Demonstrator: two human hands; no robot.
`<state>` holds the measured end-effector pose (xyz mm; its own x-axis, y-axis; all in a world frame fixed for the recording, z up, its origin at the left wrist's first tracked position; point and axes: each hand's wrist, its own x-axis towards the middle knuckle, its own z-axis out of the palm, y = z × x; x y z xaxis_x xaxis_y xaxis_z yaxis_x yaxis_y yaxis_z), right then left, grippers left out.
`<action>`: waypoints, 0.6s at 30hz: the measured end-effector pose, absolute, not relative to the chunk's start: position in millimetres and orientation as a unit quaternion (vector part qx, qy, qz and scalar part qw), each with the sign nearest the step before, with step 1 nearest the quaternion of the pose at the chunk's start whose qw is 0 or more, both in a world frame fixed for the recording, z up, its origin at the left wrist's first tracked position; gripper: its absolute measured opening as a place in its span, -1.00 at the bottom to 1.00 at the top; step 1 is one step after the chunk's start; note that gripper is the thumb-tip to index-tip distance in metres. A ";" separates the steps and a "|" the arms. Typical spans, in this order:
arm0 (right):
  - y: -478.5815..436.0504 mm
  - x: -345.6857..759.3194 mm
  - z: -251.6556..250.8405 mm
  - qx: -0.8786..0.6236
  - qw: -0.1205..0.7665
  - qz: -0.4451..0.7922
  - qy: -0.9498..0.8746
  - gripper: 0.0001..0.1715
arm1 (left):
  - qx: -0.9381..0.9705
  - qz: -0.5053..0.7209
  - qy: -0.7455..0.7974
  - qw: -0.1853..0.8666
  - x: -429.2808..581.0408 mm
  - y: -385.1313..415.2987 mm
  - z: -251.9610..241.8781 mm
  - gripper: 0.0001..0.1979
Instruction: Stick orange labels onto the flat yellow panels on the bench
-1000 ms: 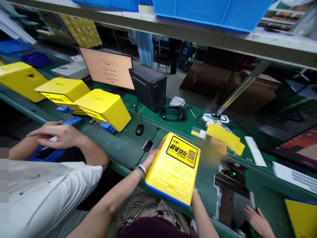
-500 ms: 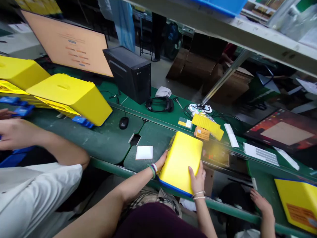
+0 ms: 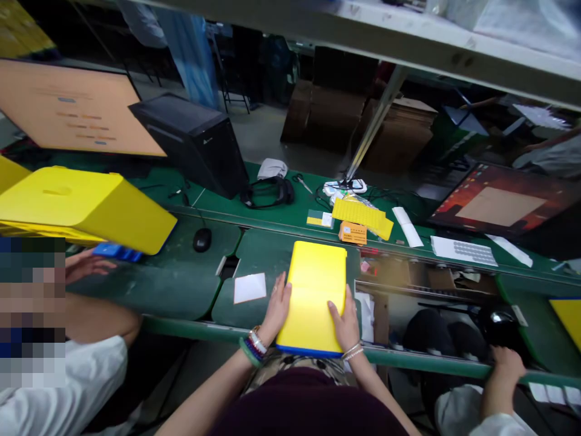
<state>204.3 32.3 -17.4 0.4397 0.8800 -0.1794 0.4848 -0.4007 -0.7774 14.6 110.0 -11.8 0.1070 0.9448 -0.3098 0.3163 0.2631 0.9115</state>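
Note:
A yellow plastic box point(image 3: 316, 290) with a blue edge along its near side sits on the green bench at the front edge, close to my body. My left hand point(image 3: 278, 306) presses against its left side with the fingers stretched along it. On the right side my right hand point(image 3: 345, 321) grips it, the thumb lying over the top face. Both hands hold the box between them; its underside is hidden. A white card point(image 3: 249, 288) lies on the bench left of my left hand.
Behind the box lie a small orange box point(image 3: 353, 233), yellow sheets point(image 3: 361, 212) and scissors point(image 3: 302, 181). A mouse point(image 3: 202, 240) and a computer tower point(image 3: 195, 142) stand left. More yellow boxes point(image 3: 91, 200) and a co-worker's hand point(image 3: 86, 265) are further left; another person's hand point(image 3: 507, 363) is at right.
The yellow box has turned from slanted to nearly square with the bench edge, and my hands have moved with it. The left co-worker's hand now reaches toward a blue part. The view has shifted.

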 end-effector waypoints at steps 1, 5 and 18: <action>32.6 206.8 -19.7 -0.776 0.336 0.301 -0.441 -0.08 | 0.622 0.273 0.604 0.416 21.7 117.9 -4.2 -0.41; 46.2 235.0 -40.8 -0.729 0.376 0.322 -0.472 -0.26 | 0.878 0.149 0.417 0.179 70.8 150.7 23.4 -0.43; 251.6 375.0 -95.0 -0.711 0.399 0.287 -0.503 -0.44 | 0.922 0.074 0.357 0.133 123.3 176.7 28.3 -0.47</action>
<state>375.0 251.6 -95.0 0.3290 0.9443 -0.0074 0.4859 -0.1760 -0.8561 123.3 176.7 28.3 0.7347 0.6771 0.0422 0.6376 -0.7105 0.2978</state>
